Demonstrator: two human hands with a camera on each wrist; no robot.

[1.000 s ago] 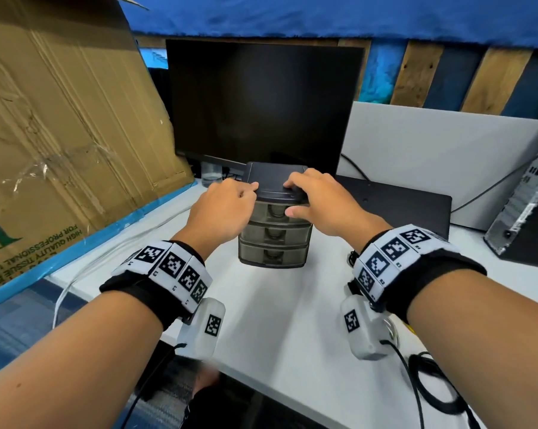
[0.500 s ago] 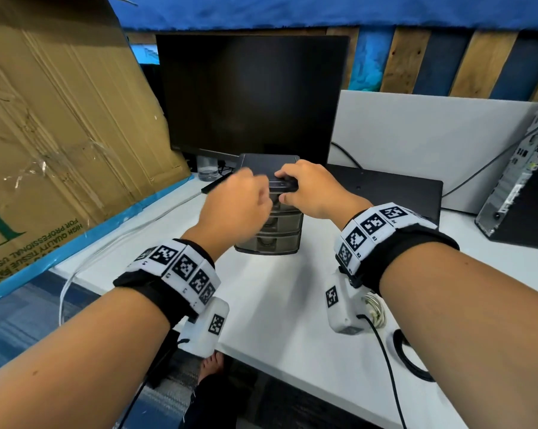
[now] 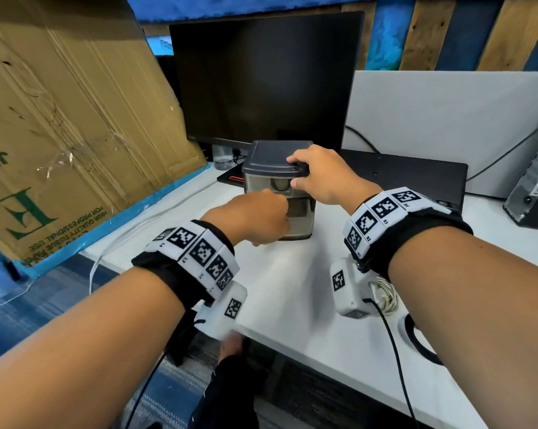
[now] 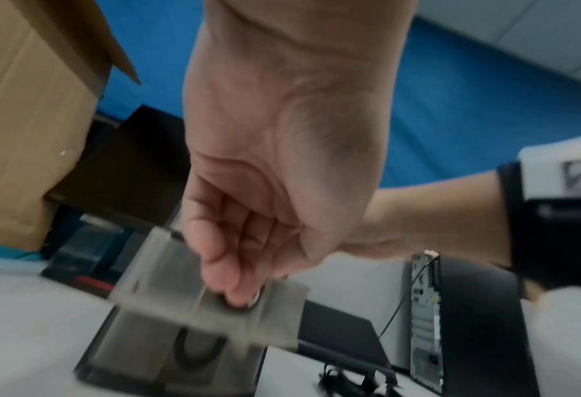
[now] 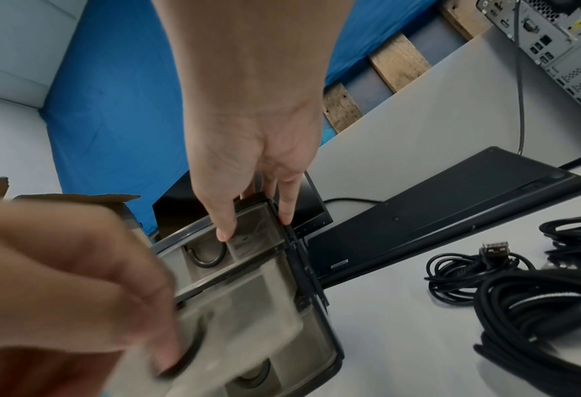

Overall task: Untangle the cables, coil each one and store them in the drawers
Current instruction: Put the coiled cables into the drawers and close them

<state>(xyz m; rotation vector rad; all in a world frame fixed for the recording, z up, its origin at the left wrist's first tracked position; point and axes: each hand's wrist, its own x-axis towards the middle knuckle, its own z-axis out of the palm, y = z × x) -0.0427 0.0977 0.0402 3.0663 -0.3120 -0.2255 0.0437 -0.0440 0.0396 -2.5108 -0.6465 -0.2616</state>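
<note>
A large flattened brown cardboard box (image 3: 69,125) leans at the far left of the white desk (image 3: 295,292), with a thin white cable (image 3: 119,243) trailing along its foot. Next comes the left hand (image 3: 252,216), fingers curled and hooked into the round pull of the middle translucent grey drawer (image 4: 211,295), which juts out from the stack; the left wrist view shows the fingertips (image 4: 238,295) in that pull, though blurred. The small smoky-grey plastic three-drawer cabinet with a dark lid (image 3: 277,159) stands upright on the desk in front of the black monitor (image 3: 261,78). The right hand (image 3: 323,174) grips the cabinet's front right corner: fingers lie over the lid's edge, the thumb presses the top drawer's face (image 5: 248,236). Behind it, a flat black keyboard-like slab (image 3: 407,178) rests against the white partition panel (image 3: 447,125). Further right, tangled black cables (image 5: 537,290) lie loose on the desk, well apart from the cabinet, one with a silver USB plug (image 5: 494,248). A grey computer tower (image 3: 537,187) stands at the far right edge.
</note>
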